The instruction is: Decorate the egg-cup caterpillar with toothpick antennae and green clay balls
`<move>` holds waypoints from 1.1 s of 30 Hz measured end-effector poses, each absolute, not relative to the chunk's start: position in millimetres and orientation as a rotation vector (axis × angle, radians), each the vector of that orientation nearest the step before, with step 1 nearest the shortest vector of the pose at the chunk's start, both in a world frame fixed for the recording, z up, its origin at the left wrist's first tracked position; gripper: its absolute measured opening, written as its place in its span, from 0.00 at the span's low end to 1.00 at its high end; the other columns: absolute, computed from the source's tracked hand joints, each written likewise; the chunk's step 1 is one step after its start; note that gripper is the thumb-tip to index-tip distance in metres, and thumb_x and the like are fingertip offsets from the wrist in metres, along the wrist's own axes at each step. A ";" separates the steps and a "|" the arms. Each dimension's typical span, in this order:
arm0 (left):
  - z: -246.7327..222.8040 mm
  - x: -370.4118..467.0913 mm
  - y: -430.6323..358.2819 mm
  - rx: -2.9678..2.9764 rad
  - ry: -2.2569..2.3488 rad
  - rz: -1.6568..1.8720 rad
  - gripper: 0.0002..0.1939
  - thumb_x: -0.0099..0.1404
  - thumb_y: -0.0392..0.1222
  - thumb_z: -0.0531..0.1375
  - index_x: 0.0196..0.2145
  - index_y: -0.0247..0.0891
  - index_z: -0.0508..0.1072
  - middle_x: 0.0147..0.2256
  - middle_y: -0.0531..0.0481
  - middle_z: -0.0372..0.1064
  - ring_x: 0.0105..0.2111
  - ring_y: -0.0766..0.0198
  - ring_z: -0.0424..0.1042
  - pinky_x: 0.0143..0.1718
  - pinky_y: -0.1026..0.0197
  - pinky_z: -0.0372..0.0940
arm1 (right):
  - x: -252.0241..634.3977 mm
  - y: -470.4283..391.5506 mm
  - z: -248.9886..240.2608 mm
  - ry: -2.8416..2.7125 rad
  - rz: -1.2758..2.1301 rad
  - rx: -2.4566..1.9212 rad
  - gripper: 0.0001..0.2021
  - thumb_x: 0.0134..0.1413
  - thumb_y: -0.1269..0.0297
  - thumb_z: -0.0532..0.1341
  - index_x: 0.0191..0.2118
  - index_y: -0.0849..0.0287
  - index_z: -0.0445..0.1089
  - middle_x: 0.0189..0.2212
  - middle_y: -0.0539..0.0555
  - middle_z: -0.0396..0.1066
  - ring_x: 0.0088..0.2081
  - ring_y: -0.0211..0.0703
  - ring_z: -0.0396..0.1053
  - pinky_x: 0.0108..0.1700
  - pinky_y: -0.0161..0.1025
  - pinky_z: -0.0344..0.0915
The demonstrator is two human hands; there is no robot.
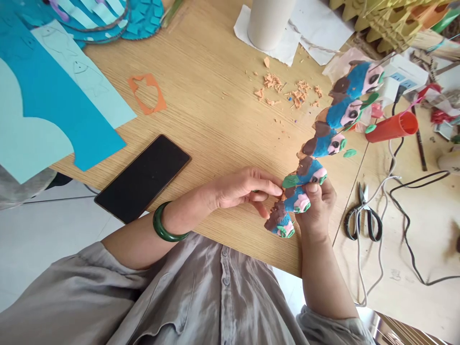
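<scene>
My right hand [318,206] is closed on a long strip of clay-covered bumps [328,136], like a row of egg-carton cups, with its thumb on the front near the lower end. The bumps are brown, blue and pink, with black spots on several and green leaf-like pieces. The strip slants up and away to the right. At its left edge is my left hand [247,188], fingers apart and partly bent, one fingertip touching the strip near a green leaf piece [290,181]. A dark green bangle [167,223] circles the left wrist.
A black phone [143,177] lies left, beside blue card [68,91] and an orange cut-out scrap [148,93]. Orange crumbs [300,93] lie beyond the hands. Scissors [363,215], cables [406,218] and a red cup [393,128] are at right. A white cylinder [269,24] stands behind.
</scene>
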State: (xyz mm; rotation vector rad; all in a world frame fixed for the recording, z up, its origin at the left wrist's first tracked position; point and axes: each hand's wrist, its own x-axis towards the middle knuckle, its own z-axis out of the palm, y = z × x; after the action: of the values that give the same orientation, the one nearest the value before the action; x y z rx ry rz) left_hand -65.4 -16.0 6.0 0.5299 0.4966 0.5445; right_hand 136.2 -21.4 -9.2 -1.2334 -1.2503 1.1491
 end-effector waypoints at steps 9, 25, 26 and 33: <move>4.4 -62.9 -16.2 0.459 0.505 0.575 0.12 0.63 0.47 0.66 0.36 0.35 0.82 0.38 0.45 0.79 0.17 0.78 0.46 0.27 0.60 0.76 | 136.3 -21.4 -8.4 -1.247 1.180 -1.214 0.22 0.49 0.40 0.68 0.41 0.51 0.76 0.28 0.51 0.70 0.25 0.40 0.67 0.26 0.39 0.65; 4.4 -60.3 -18.4 0.591 0.600 0.586 0.16 0.59 0.53 0.69 0.31 0.35 0.82 0.17 0.60 0.50 0.18 0.74 0.48 0.23 0.64 0.73 | 139.1 -21.7 -7.1 -1.392 1.095 -1.174 0.24 0.50 0.48 0.71 0.51 0.51 0.75 0.41 0.53 0.81 0.38 0.45 0.79 0.39 0.40 0.76; 4.0 -59.9 -18.5 0.597 0.618 0.588 0.16 0.58 0.53 0.70 0.32 0.35 0.82 0.17 0.60 0.49 0.18 0.74 0.48 0.23 0.64 0.72 | 139.0 -22.1 -6.9 -1.394 1.092 -1.163 0.24 0.51 0.49 0.71 0.52 0.50 0.75 0.42 0.53 0.81 0.39 0.44 0.79 0.39 0.40 0.76; 2.8 -57.8 -15.8 0.480 0.682 0.730 0.15 0.62 0.51 0.68 0.36 0.35 0.82 0.32 0.48 0.77 0.23 0.71 0.66 0.24 0.67 0.67 | 141.2 -20.9 -4.0 -1.356 1.052 -1.247 0.26 0.50 0.46 0.71 0.51 0.53 0.74 0.41 0.54 0.81 0.39 0.46 0.79 0.37 0.40 0.77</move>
State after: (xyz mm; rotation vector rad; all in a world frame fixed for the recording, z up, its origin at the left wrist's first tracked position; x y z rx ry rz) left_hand -57.8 -15.8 2.8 0.4801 0.6819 0.7299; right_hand 141.2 -20.9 -4.0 -1.2466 -1.3560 1.0522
